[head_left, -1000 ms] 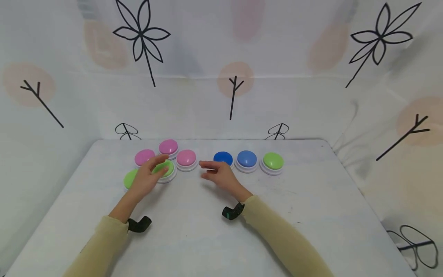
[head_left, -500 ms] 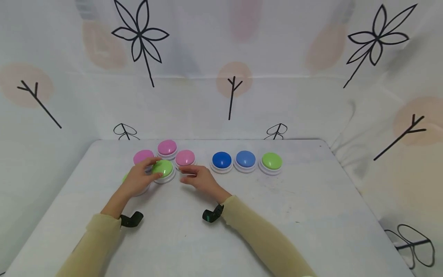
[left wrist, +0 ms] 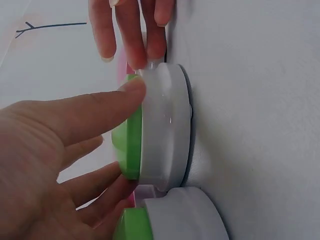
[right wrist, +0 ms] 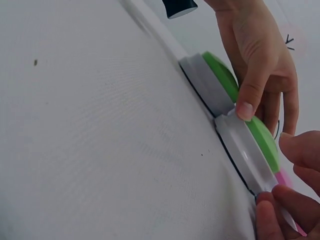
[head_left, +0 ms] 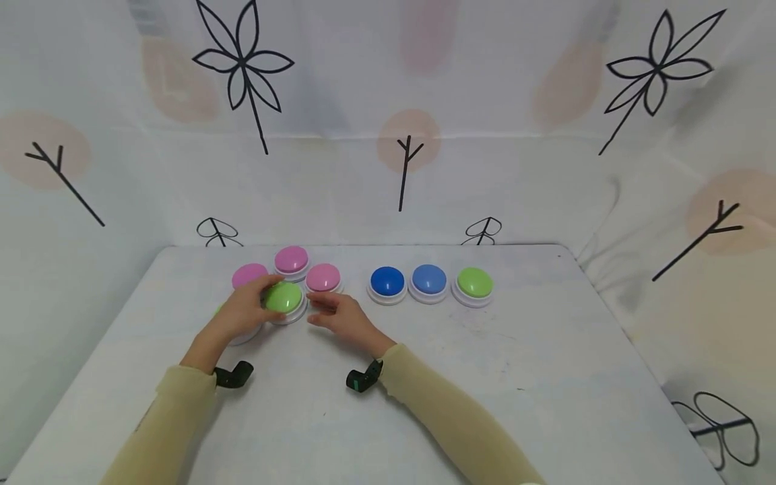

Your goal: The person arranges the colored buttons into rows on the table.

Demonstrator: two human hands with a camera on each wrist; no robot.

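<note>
Button (head_left: 283,297), green-topped, held in left grip (head_left: 238,312), right grip (head_left: 350,322) just beside

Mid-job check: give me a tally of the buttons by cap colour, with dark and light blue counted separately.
Pink buttons: 3
Green buttons: 3 (one mostly hidden behind the left hand in the head view, clearer in the wrist views)
Dark blue button: 1
Light blue button: 1
Total: 8
</note>
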